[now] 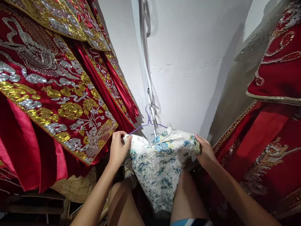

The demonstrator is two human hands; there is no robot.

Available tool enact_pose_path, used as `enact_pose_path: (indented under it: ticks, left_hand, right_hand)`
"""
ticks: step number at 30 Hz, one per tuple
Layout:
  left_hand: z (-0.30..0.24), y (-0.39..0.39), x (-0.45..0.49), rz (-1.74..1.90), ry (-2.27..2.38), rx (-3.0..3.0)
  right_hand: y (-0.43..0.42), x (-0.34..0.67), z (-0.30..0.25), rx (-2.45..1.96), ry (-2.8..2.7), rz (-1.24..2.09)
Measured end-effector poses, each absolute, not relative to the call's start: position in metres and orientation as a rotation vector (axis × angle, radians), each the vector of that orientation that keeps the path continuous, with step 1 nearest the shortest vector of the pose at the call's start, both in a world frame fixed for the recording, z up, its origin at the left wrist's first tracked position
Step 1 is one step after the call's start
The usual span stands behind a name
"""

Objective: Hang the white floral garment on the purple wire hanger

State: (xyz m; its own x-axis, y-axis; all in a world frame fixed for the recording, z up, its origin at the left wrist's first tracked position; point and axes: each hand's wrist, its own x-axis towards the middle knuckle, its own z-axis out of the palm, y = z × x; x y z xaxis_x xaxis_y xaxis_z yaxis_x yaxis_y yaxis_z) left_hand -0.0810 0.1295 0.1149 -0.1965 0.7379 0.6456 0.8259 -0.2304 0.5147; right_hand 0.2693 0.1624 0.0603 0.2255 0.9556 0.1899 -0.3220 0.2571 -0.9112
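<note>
A white dress (160, 166) with a blue floral print hangs between my knees on a thin purple hanger (143, 126). The hanger's hook rests at a white upright rail (147, 69) on the wall. My left hand (118, 147) pinches the dress's left shoulder, thumb on the front, close to the hanger's end. My right hand (205, 150) grips the sleeve edge on the other side, its fingers partly hidden behind the cloth. Between the two hands the collar sits askew, tilted to the right.
Red garments with gold and silver embroidery (70, 103) hang close on the left. More red beaded garments (265, 150) hang on the right. A white wall (188, 47) with peeling patches stands ahead. Below left are a tan quilted item (75, 185) and a shoe (129, 173).
</note>
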Motion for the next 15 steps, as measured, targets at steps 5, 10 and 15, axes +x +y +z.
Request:
enact_pose_path:
  ticks: [5, 10, 15]
  left_hand:
    - [0.136, 0.136, -0.068, -1.515, -1.916, -1.945]
    - [0.131, 0.125, -0.062, -1.875, -1.877, -2.002]
    - [0.126, 0.1, -0.029, -2.574, -1.649, -1.871]
  right_hand:
    - [0.153, 0.268, 0.088, -0.878, -1.003, 0.785]
    - [0.062, 0.238, 0.132, -0.582, -1.823, 1.092]
    - [0.036, 0.223, 0.139, -0.46, -2.235, 0.992]
